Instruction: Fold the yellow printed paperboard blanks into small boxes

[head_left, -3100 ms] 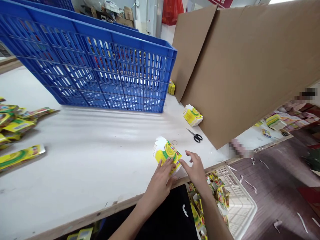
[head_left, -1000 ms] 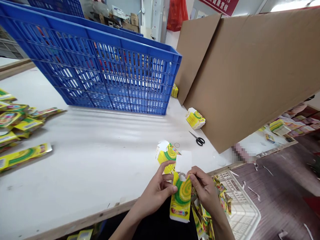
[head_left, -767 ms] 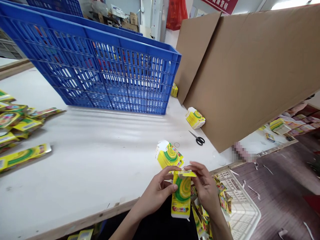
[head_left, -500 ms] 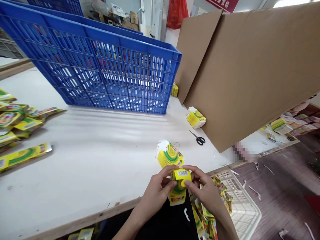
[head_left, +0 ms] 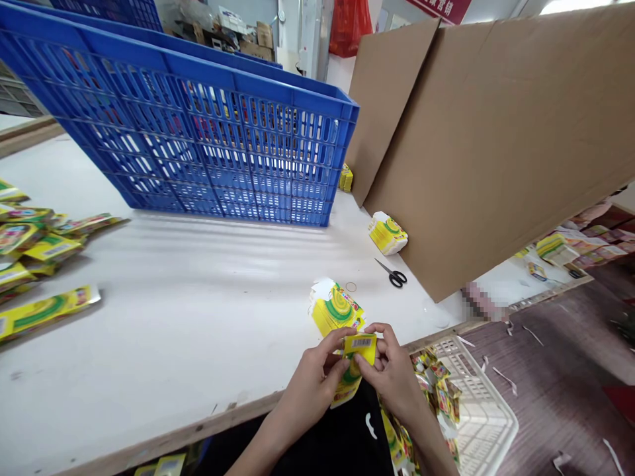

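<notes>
Both hands around one yellow carton

Positions are read from the centre of the view. At 10 o'clock, a blue slatted crate stands on the white table. At 2 o'clock, a creased brown cardboard sheet stands on edge. Toward 4 o'clock, black-handled scissors lie flat, tips toward 10 o'clock. Near 12, a red bag hangs.
</notes>
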### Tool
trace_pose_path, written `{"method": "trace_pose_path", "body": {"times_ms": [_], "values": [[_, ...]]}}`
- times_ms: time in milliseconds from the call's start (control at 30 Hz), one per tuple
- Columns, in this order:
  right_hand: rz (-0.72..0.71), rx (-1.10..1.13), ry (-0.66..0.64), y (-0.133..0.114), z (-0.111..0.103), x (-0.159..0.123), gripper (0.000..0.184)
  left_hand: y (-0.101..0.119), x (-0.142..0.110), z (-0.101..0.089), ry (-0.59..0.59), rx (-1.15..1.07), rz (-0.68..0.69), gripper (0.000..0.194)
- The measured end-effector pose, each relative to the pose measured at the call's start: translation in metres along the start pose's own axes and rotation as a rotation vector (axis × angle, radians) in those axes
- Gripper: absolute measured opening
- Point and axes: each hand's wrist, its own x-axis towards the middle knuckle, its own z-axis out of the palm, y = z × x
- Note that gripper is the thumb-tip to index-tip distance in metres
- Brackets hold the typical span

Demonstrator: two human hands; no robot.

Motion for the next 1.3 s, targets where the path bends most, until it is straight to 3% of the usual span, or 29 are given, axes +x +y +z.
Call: {"method": "trace_pose_path", "body": {"times_ms": [167, 367, 467, 600, 700, 800, 867, 933, 1033, 1167, 1300], "values": [[-0.01, 0.081, 0.041, 0.001, 0.002, 0.0, 0.032, 0.001, -0.001, -0.001, 0.022, -0.009, -0.002, 0.043], [-0.153, 0.1, 0.038, 0.003, -0.013, -0.001, 0.03, 0.006, -0.001, -0.008, -0.002, -0.188, -0.024, 0.043], [-0.158, 0.134, 0.112, 0.007, -0.011, -0.002, 0.027, 0.005, 0.0, -0.003, 0.007, -0.222, -0.021, 0.043], [-0.106, 0.261, 0.117, 0.008, -0.011, -0.004, 0.025, 0.004, 0.002, 0.008, -0.004, -0.184, -0.005, 0.043], [-0.125, 0.046, 0.232, 0.009, -0.031, -0.004, 0.022, 0.003, 0.006, 0.01, 0.029, -0.034, 0.051, 0.039], [-0.187, -0.29, 0.409, 0.013, -0.056, -0.003, 0.02, -0.006, 0.013, 0.002, 0.156, 0.215, 0.128, 0.037], [-0.215, -0.362, 0.431, 0.017, -0.061, -0.001, 0.021, -0.016, 0.017, -0.004, 0.217, 0.342, 0.155, 0.039], [-0.211, -0.33, 0.376, 0.021, -0.053, 0.004, 0.021, -0.026, 0.02, -0.007, 0.219, 0.426, 0.164, 0.041], [-0.194, -0.242, 0.32, 0.026, -0.024, 0.018, 0.021, -0.036, 0.02, -0.006, 0.163, 0.51, 0.174, 0.04], [-0.184, -0.202, 0.285, 0.033, 0.014, 0.044, 0.035, -0.037, 0.018, -0.004, 0.144, 0.503, 0.172, 0.046], [-0.136, -0.192, 0.305, 0.04, 0.028, 0.055, 0.038, -0.037, 0.017, -0.005, 0.159, 0.467, 0.157, 0.05]]}}
